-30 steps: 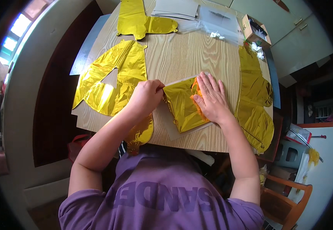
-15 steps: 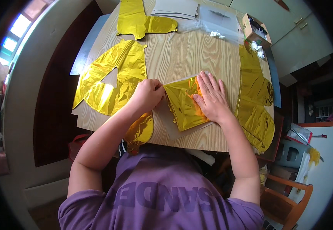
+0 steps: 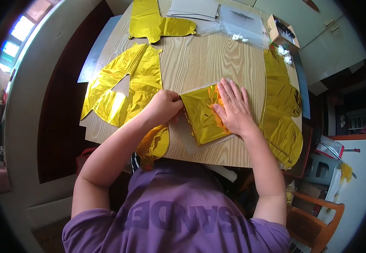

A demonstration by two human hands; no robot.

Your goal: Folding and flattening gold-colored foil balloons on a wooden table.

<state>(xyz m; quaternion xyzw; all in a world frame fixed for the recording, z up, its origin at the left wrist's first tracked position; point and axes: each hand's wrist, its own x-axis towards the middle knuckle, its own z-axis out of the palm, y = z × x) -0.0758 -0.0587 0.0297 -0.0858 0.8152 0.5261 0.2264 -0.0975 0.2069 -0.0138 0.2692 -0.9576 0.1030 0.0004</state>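
On the wooden table (image 3: 208, 59), near its front edge and between the two hands, a folded piece of gold foil (image 3: 204, 118) lies on a grey card (image 3: 189, 141). Elbow bent, the left arm slants inward; the left hand (image 3: 165, 105) is curled, thumb and fingertips pinching the foil's upper left corner. The right hand (image 3: 233, 105) lies palm down, fingers stretched out and slightly apart, covering the foil's right side; orange patches show beside its thumb. Just what the left fingertips grip is partly hidden behind the knuckles. Farther out, the left forearm (image 3: 124, 141) covers part of a gold foil shape (image 3: 145, 78), another (image 3: 278, 92) lies beyond the right hand, and a third (image 3: 149, 29) is cut off by the upper edge
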